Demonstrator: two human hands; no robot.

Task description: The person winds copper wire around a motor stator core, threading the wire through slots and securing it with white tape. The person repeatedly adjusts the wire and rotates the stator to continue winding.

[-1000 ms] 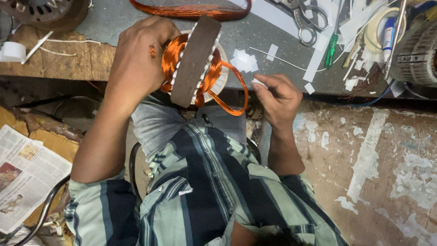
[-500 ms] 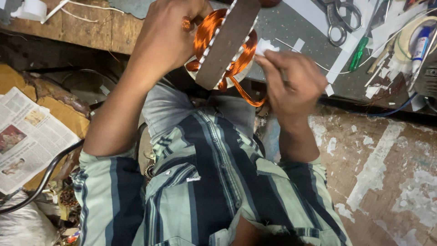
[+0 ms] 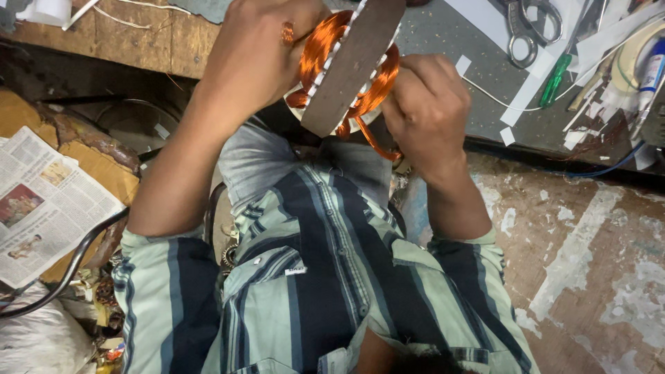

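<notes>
Head view: a ring-shaped motor stator is held edge-on above the lap, at the near edge of the grey workbench. Its grey laminated core is seen as a broad slanted band, the long axis running from lower left to upper right. Copper windings bulge from both faces of the core, with white insulating strips showing along the slots.

The left hand is closed around the stator's left face, fingers wrapped over the copper coils; the weight is judged to be carried by this hand. The right hand is curled shut against the right face, pressed on the windings at the lower right of the core. Whether a tool or paper slip is pinched in it cannot be told, as the fingertips are hidden. A loose copper wire end trails down from the core, just beside the right hand and toward the wrist.

The stator thus lies between the two hands, touching both; the left hand is set higher and further along the core's axis, the right lower and nearer the body.

On the bench, scissors, a green-handled screwdriver and white paper strips are noted, well apart from the hands. A newspaper lies on the floor at left.
</notes>
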